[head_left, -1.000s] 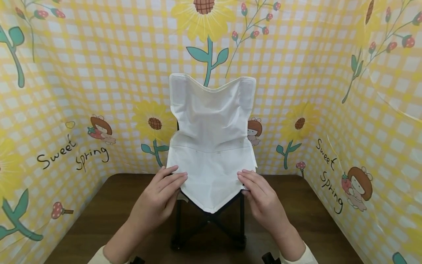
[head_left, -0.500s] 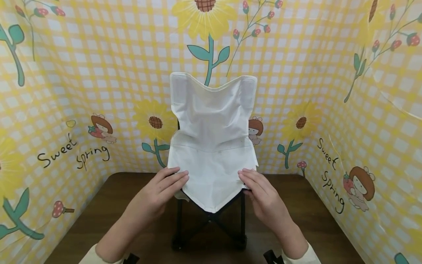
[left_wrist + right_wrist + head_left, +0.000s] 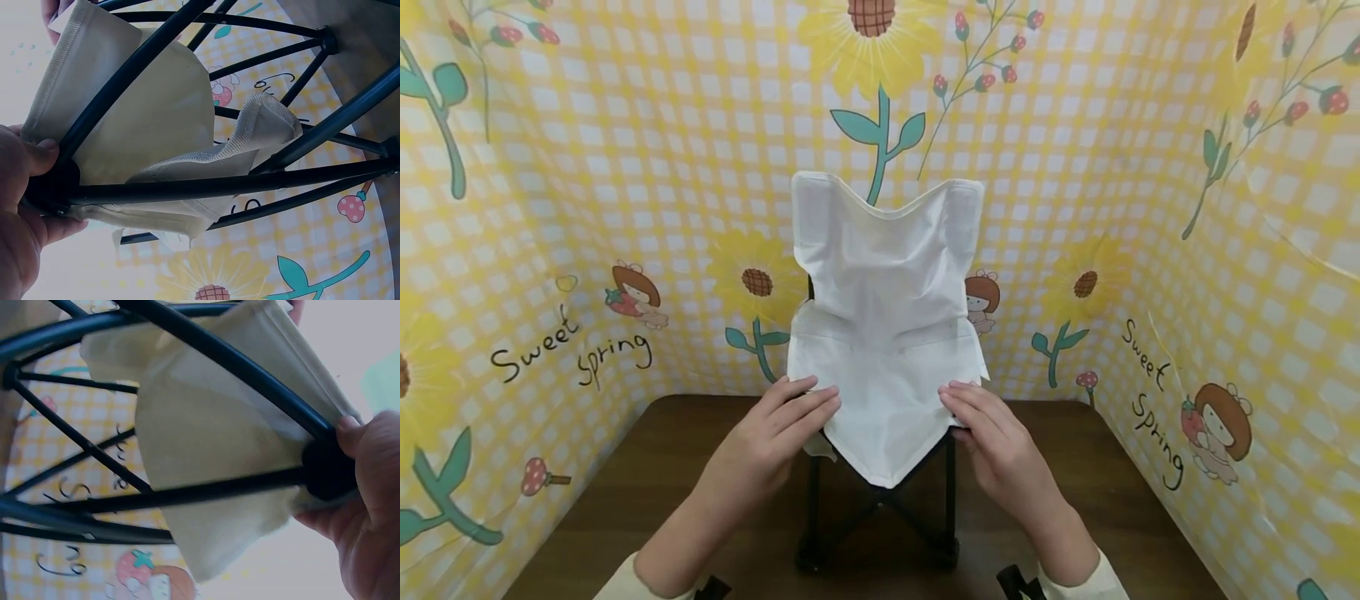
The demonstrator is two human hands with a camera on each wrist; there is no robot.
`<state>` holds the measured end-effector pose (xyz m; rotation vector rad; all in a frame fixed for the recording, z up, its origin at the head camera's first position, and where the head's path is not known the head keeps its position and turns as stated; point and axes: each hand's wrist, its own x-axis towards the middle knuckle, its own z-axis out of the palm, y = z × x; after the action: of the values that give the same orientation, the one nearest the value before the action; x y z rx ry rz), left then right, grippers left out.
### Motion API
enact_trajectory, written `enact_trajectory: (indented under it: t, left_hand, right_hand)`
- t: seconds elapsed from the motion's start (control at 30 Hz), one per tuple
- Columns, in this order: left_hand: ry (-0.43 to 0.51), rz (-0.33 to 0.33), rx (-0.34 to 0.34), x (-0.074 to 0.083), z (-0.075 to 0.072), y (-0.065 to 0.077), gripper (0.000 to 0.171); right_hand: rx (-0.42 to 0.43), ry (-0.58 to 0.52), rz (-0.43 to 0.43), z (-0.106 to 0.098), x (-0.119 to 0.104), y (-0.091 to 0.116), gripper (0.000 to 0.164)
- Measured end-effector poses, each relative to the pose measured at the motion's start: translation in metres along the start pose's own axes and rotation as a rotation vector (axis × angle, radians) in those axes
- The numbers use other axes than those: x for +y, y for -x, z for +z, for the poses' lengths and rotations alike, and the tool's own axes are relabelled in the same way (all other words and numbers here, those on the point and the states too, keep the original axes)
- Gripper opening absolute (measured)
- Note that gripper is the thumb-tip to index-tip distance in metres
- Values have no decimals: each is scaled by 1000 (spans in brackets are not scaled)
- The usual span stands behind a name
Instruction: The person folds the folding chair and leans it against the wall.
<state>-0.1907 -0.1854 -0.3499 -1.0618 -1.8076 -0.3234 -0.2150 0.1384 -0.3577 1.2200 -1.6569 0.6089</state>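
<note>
A small folding chair point(image 3: 887, 400) with a white cloth seat and back stands upright in the middle of the head view. Its thin black legs cross in front. My left hand point(image 3: 771, 433) grips the front left corner of the seat, fingers over the cloth and thumb underneath. At the front right corner my right hand point(image 3: 992, 437) holds on the same way. From below, the left wrist view has the left thumb point(image 3: 42, 156) against the black corner joint point(image 3: 53, 187). Opposite, the right thumb point(image 3: 350, 434) presses beside another black joint point(image 3: 328, 469).
A dark brown wooden table point(image 3: 647, 467) carries the chair. Behind it and on both sides hangs a yellow checked cloth point(image 3: 685, 167) printed with sunflowers and small figures. The chair's back stands close in front of this cloth.
My hands have come slightly closer together, the left one shifting a little to the right. The seat's sides and front legs have drawn in slightly. Both hands keep their hold.
</note>
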Motion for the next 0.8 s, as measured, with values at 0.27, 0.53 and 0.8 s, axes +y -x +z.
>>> enact_trajectory:
  t: [0.27,0.53,0.8]
  left_hand:
    - [-26,-10,1,3,-1,-4,43]
    - [-35,13,-7,4,-3,-10,42]
    - [-37,22,-44,4,-4,-9,46]
  right_hand:
    - [-167,16,-75,-14,4,-5,37]
    - [-187,180,-133,-18,2,-15,37]
    - [-277,191,-157,-24,3,-16,48]
